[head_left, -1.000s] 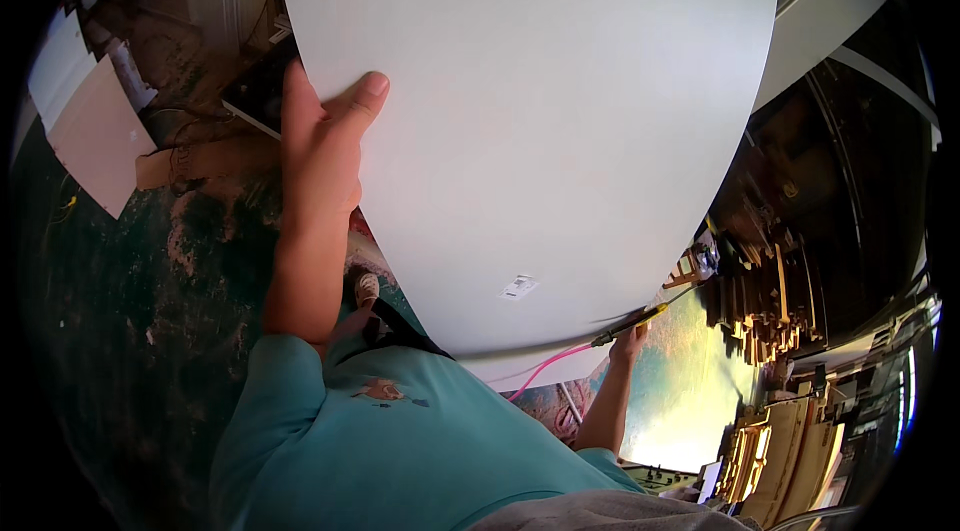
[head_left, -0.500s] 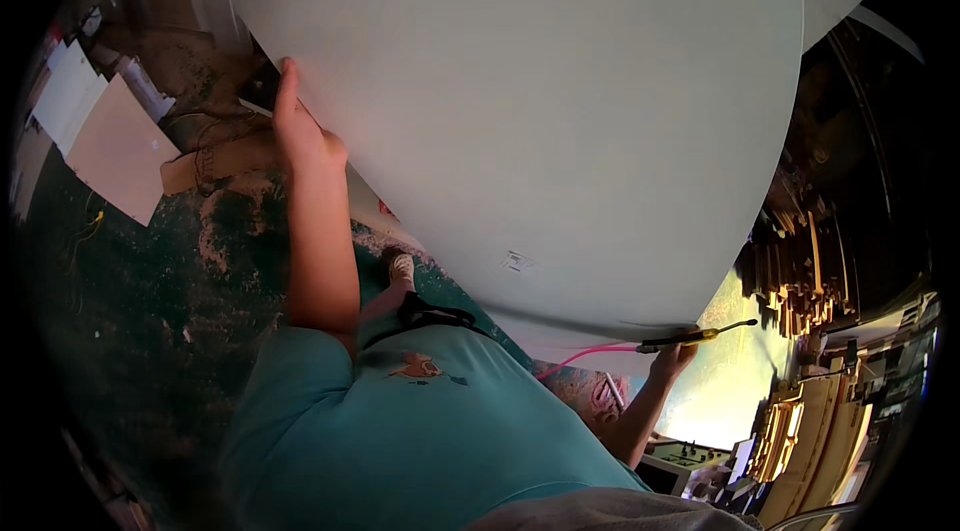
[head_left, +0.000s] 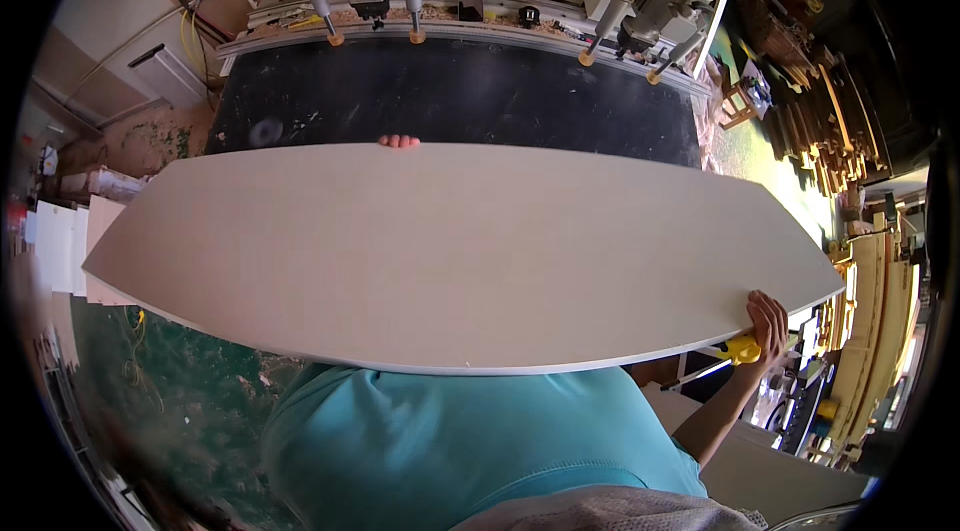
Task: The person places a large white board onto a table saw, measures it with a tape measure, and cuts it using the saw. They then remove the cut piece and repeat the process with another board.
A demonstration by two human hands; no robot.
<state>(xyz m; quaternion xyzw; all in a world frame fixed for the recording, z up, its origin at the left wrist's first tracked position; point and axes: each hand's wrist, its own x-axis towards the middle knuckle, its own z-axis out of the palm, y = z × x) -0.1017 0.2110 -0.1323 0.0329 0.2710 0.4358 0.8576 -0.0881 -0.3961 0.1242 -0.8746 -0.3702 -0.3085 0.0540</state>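
Head view: long pale-grey flat panel with pointed ends (head_left: pixel 460 251) held crosswise before teal cloth shirt (head_left: pixel 470 431), near side of flat black machine bed (head_left: pixel 460 91). Left hand (head_left: pixel 399 142): only fingertips visible, hooked over far edge; full closure cannot be told. Right hand (head_left: pixel 768 326) pinches near right edge, yellow-handled tool (head_left: pixel 742 349) just beside.

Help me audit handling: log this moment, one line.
left hand: fingers on far edge of pale flat panel | right hand: near edge, yellow-handled tool | beyond: flat black machine bed
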